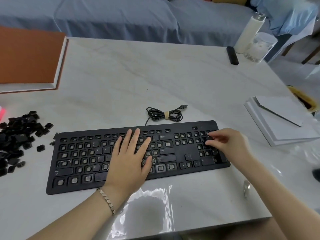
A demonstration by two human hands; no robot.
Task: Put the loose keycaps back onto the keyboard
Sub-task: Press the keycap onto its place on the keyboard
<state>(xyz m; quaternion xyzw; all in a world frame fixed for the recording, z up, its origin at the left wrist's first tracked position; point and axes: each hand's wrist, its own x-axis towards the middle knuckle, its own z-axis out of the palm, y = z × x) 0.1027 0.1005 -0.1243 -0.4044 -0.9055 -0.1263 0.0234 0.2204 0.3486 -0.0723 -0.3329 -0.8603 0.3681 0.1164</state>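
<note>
A black keyboard (83,160) lies across the near part of the white table; most of its key sockets are bare, and a few caps such as Backspace, Enter and Shift sit in place. A pile of loose black keycaps (17,135) lies to its left, with one stray keycap (40,148) near the keyboard's left end. My left hand (129,160) rests flat with straight fingers on the middle of the keyboard. My right hand (225,141) is over the number pad at the right end, its fingertips pinching a small black keycap (209,137) against the sockets.
The keyboard's bundled cable (164,115) lies just behind it. An orange-topped box (27,56) is at the far left, a stack of white boards (280,122) at the right, and a black remote (232,55), a white bottle (249,32) and a clear jar (259,47) at the far right corner.
</note>
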